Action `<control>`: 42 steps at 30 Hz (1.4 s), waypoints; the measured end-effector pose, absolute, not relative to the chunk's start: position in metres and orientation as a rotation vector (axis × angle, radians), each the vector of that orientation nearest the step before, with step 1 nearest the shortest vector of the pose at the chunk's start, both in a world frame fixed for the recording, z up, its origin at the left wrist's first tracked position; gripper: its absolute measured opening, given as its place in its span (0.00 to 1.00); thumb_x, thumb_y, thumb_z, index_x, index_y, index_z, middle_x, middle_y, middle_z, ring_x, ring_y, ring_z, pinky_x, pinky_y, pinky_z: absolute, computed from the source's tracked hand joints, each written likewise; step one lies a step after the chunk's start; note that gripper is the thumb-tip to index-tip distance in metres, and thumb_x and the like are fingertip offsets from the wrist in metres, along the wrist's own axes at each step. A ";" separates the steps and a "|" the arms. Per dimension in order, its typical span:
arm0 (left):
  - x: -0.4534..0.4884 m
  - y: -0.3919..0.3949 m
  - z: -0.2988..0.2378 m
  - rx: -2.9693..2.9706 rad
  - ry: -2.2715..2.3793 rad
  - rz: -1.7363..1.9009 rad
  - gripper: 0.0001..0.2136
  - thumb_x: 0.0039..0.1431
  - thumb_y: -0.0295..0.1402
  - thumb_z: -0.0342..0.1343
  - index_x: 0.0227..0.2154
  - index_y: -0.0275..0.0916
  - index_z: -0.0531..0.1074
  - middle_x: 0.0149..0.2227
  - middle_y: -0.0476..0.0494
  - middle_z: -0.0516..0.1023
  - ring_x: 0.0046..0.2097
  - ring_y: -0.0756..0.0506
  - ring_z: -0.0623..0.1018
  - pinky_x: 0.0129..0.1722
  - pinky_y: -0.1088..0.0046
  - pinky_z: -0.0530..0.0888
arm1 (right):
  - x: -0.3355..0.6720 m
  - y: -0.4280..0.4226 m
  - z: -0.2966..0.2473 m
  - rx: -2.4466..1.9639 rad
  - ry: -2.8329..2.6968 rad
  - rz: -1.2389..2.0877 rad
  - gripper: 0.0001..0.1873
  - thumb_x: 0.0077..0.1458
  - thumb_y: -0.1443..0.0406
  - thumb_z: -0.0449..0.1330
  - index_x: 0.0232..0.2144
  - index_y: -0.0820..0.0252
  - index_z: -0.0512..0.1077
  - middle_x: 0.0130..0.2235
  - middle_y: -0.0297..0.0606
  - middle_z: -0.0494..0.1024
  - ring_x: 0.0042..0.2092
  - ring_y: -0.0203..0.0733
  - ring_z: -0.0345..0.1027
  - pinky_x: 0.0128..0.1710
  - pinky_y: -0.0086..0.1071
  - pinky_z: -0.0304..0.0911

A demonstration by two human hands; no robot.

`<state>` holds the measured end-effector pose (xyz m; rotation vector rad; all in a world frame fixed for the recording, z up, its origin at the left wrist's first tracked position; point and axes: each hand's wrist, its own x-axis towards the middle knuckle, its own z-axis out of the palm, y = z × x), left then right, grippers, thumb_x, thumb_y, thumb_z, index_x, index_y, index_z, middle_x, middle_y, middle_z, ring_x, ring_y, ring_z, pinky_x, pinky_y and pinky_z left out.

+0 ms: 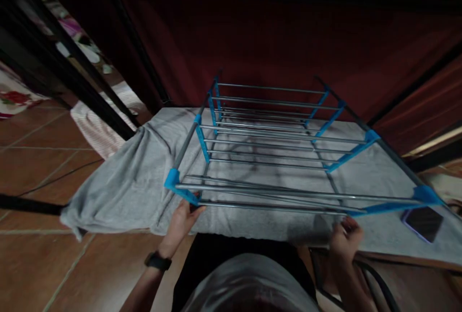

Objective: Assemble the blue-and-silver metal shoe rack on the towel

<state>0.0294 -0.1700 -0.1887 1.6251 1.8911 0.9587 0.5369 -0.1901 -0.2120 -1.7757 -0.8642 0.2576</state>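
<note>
Between left hand (182,220) and right hand (345,241) runs a front rack rod (273,208).

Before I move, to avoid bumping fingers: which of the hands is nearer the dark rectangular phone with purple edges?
Right. The right hand is a little left of the phone; the left hand is much farther left, at a blue plastic corner of the grey metal rack.

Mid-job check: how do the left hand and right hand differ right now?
Wrist: the left hand has a dark watch at its wrist; none shows on the right hand.
Place: the left hand holds a blue bracket's lower end; the right hand is by the lower front rod's right end, contact unclear.
Shared: both are bare, at the rack's near side.
</note>
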 end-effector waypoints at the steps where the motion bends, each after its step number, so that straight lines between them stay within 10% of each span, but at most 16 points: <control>1: 0.033 -0.172 -0.184 1.585 1.875 1.030 0.21 0.55 0.49 0.59 0.45 0.38 0.73 0.45 0.37 0.82 0.47 0.37 0.81 0.49 0.56 0.77 | 0.521 -0.193 -0.207 -1.765 -0.928 0.267 0.25 0.53 0.54 0.55 0.51 0.58 0.64 0.49 0.46 0.69 0.50 0.54 0.65 0.49 0.48 0.63; 13: 0.051 -0.171 -0.179 1.461 1.746 1.320 0.17 0.59 0.38 0.54 0.50 0.38 0.71 0.51 0.35 0.80 0.54 0.38 0.79 0.58 0.54 0.73 | 0.353 -0.126 -0.154 -1.526 -2.534 0.161 0.18 0.70 0.61 0.46 0.51 0.57 0.73 0.46 0.45 0.80 0.48 0.48 0.74 0.52 0.41 0.64; 42: 0.054 -0.166 -0.172 1.348 1.727 1.314 0.12 0.56 0.40 0.56 0.37 0.38 0.74 0.42 0.37 0.82 0.45 0.39 0.80 0.50 0.58 0.76 | 0.356 -0.110 -0.104 -1.557 -2.647 0.182 0.22 0.71 0.54 0.43 0.46 0.54 0.74 0.40 0.42 0.83 0.40 0.50 0.78 0.38 0.36 0.64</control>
